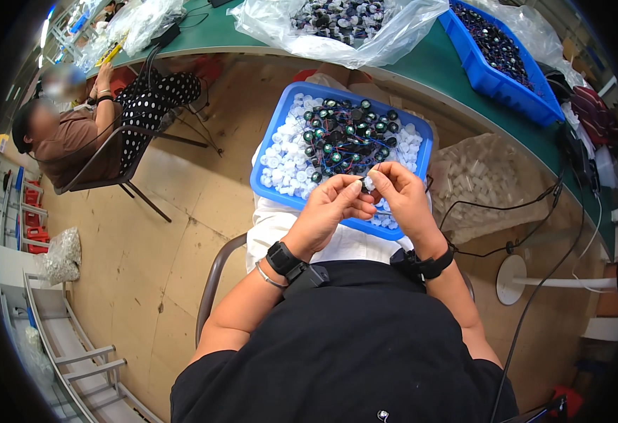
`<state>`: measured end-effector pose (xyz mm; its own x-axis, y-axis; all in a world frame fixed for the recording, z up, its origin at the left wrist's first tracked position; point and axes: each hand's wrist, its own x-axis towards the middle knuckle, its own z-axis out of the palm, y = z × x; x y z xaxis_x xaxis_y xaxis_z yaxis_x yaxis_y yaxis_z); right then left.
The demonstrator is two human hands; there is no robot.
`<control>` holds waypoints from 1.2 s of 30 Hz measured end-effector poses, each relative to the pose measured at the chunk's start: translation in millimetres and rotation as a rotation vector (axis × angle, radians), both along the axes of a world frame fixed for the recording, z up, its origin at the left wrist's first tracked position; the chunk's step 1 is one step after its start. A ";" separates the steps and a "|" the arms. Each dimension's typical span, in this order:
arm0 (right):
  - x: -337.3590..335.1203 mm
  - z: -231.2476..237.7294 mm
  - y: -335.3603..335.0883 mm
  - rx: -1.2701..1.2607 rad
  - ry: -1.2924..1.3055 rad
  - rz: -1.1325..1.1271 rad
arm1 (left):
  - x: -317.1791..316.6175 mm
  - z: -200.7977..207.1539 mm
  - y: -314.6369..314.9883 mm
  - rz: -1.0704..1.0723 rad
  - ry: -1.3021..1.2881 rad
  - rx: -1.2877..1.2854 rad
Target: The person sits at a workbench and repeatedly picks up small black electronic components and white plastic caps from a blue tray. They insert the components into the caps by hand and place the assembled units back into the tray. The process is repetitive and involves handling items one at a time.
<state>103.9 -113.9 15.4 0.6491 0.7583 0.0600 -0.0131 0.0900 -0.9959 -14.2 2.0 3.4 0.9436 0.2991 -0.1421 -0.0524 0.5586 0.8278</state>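
Note:
Above the near edge of a blue plastic tray point(261, 168) on my lap, both my hands meet with fingers pinched together. Between their fingertips is a small white cap-like piece point(369, 184) with a dark part beside it. My left hand point(331, 210) grips it from the left, my right hand point(406, 203) from the right. Fingers partly cover the piece, so how its parts fit is hidden. Inside the tray, small round black components with thin wires point(355, 134) lie heaped over many white translucent plastic caps point(288, 166).
Beyond the tray runs a green table point(421, 74), holding an open plastic bag point(266, 25) of wired parts and a blue bin point(488, 81). A bag of pale pieces point(481, 176) and black cables point(513, 206) lie to the right. A person point(83, 134) sits at left.

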 end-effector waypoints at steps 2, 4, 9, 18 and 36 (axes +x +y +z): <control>4.9 -4.7 -0.8 0.008 0.050 0.049 | 1.5 1.9 -2.6 0.056 0.005 0.088; 7.7 -8.4 -1.8 0.023 0.086 0.081 | 2.2 2.0 -3.5 0.065 -0.015 0.166; 11.0 -9.5 -3.9 0.002 0.348 0.154 | 1.3 1.4 -1.0 0.084 0.000 0.318; 10.9 -13.6 -1.6 -0.019 0.505 0.190 | 2.7 -5.5 -2.5 0.104 -0.008 0.313; 13.1 -13.7 -2.6 -0.041 0.504 0.187 | 5.7 -2.7 -2.2 0.073 0.006 0.593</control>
